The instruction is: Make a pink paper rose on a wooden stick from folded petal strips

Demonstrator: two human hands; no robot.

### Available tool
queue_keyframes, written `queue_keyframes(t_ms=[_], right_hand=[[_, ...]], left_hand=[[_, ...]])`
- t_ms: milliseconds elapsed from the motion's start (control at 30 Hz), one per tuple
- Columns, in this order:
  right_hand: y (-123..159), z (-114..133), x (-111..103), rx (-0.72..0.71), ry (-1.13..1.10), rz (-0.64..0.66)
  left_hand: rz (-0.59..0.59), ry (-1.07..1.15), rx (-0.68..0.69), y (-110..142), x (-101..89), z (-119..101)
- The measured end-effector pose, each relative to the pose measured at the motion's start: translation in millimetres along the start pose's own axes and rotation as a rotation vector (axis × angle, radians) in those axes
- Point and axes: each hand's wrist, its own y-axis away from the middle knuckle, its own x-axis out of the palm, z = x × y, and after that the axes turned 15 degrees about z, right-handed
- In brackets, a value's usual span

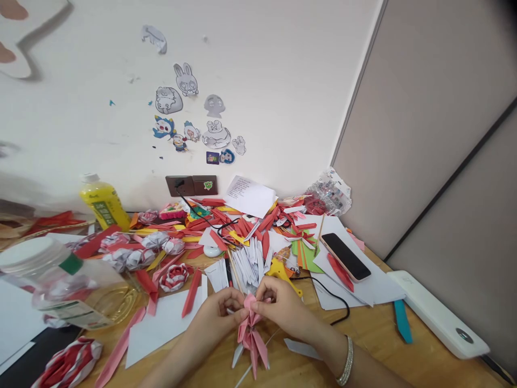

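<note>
Both hands meet at the front middle of the desk on a pink folded-paper flower (253, 339) with pointed petals. My left hand (226, 311) pinches its upper part from the left. My right hand (283, 307) grips the same upper part from the right, thumb and fingers pressed together. Lower petals hang free toward me, with white paper pieces showing beneath them. Just beyond the hands lie a bundle of white folded paper strips (248, 264) and a yellow glue gun (280, 268).
A clear plastic jar (81, 296) and a yellow drink bottle (105, 203) stand left. Red paper pieces (220, 218) and a red-white paper rose (174, 277) cover the desk. A phone (346, 257) lies on white sheets (363, 296) at right, near a long white device (440, 315).
</note>
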Motion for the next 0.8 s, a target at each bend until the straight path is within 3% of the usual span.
queue_keyframes(t_ms=[133, 367, 533, 800], right_hand=[[-0.2, -2.9, -1.4, 0.002, 0.011, 0.026], [-2.4, -13.0, -9.5, 0.099, -0.1, 0.223], [-3.9, -14.5, -9.4, 0.052, -0.13, 0.208], [-5.0, -18.5, -8.5, 0.012, -0.185, 0.201]], left_hand=[[-0.034, -0.05, -0.015, 0.5, -0.3, -1.2], [-0.058, -0.174, -0.047, 0.4, 1.2, 4.8], [-0.09, -0.232, -0.08, -1.5, 3.6, 4.4], [-0.019, -0.279, -0.083, 0.8, 1.2, -2.1]])
